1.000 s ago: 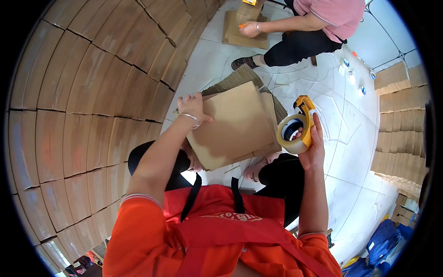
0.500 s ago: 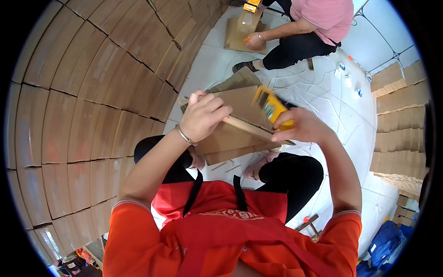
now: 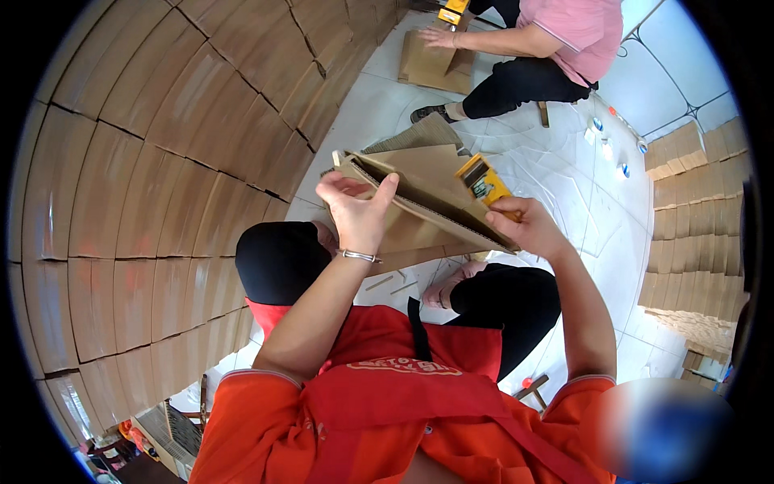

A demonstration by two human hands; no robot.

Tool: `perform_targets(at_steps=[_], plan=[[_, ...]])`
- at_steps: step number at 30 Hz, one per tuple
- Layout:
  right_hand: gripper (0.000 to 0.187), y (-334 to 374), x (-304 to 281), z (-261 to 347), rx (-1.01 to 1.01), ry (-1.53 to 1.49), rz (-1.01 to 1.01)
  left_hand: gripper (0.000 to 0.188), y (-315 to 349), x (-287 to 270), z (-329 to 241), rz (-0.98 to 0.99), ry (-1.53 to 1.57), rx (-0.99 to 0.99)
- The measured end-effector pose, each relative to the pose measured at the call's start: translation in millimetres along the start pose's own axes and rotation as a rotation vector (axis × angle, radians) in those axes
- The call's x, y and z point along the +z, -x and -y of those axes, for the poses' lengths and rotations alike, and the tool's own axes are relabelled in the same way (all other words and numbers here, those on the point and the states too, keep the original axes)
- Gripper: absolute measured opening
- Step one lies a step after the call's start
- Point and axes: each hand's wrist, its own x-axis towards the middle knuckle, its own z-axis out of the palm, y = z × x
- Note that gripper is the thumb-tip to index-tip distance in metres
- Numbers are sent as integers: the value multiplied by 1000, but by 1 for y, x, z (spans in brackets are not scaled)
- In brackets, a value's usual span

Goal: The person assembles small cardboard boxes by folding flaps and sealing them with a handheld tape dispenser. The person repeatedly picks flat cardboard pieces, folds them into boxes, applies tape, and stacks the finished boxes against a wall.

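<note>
I hold a flat, folded cardboard box (image 3: 419, 198) tilted edge-up over my knees. My left hand (image 3: 355, 210) grips its near left edge, thumb and fingers pinching the board. My right hand (image 3: 528, 230) is closed around the handle of a yellow tape dispenser (image 3: 482, 181), whose head rests against the box's upper right side. More flat cardboard lies under the box on the tiled floor.
A tall wall of stacked flat cartons (image 3: 153, 161) fills the left. Another person in a pink top (image 3: 564, 32) sits at the back, pressing on a carton (image 3: 431, 64). More carton stacks (image 3: 693, 210) stand at right. Small tape rolls (image 3: 621, 161) lie on the floor.
The box has turned from face-up to edge-up. My right hand brought the tape dispenser from the box's right side onto its upper edge. My left hand shifted to the near left edge.
</note>
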Motion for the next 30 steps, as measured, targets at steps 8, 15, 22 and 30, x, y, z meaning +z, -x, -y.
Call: perform_targets(at_steps=[8, 15, 22, 30], plan=[[32, -1, 31, -3, -36, -186, -509, 29, -61, -54, -99, 963, -673, 417], [74, -57, 62, -2, 163, -212, -315, 55, -86, -38, -63, 1080, -846, 415], [70, -62, 76, 2, 192, -43, -284, 95, -86, -46, -42, 871, -482, 257], [80, -64, 55, -11, 278, -576, -325, 91, -71, -21, 17, 332, -372, 466]])
